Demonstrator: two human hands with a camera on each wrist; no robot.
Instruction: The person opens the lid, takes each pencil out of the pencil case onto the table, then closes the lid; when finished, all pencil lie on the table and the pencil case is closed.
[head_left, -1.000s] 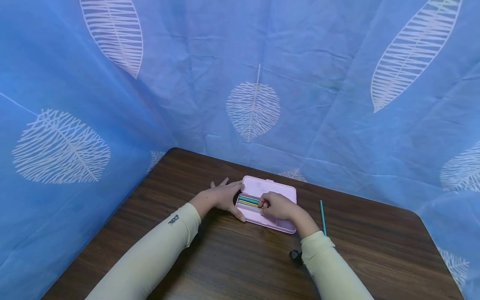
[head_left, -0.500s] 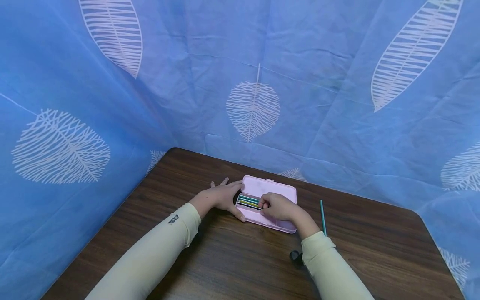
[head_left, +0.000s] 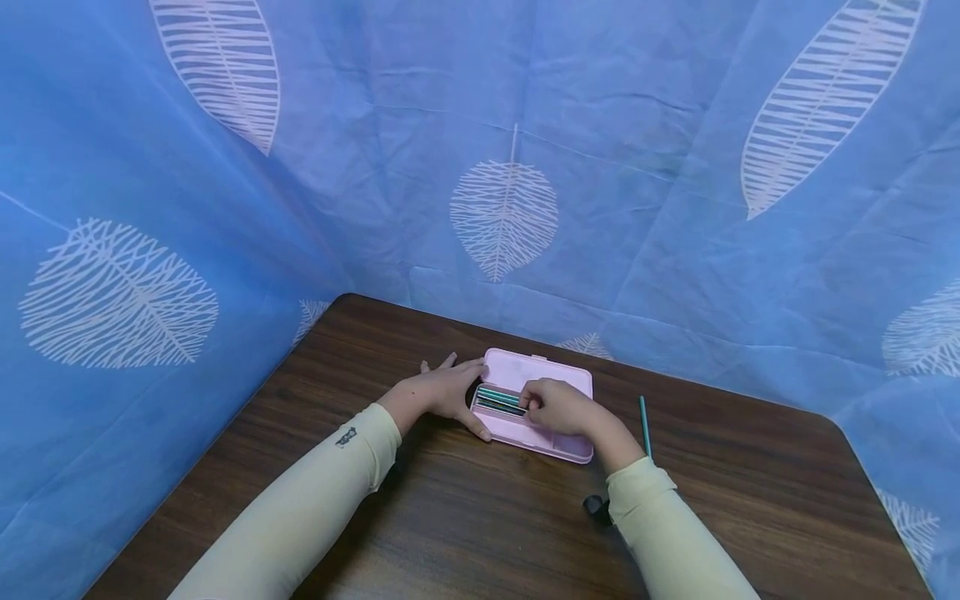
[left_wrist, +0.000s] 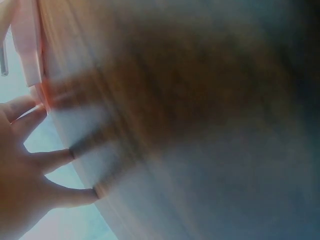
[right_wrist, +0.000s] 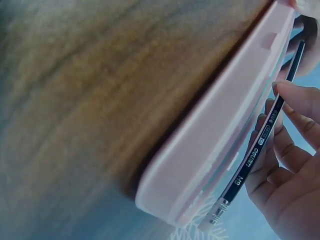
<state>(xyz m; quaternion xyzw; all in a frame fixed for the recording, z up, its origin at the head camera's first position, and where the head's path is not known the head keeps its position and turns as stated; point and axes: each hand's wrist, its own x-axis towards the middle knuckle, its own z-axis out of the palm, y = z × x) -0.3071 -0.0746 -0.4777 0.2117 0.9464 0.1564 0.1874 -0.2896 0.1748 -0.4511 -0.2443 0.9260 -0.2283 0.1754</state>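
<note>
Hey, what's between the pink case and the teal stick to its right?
The head view shows bare tabletop between the case and the stick, except that the right forearm crosses the nearer end of that stretch.

Pink case (head_left: 513,365), lid open; black pencil (right_wrist: 258,148), silver-ferruled, lengthwise along it; teal pencils (head_left: 497,395) inside

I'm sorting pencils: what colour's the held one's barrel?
The barrel is black, clearest in the right wrist view.

Beyond the far edge of my dark wood-grain desk (head_left: 480,525) — and along its left edge — hangs blue cloth (head_left: 405,192) printed with white leaves (head_left: 504,218).
</note>
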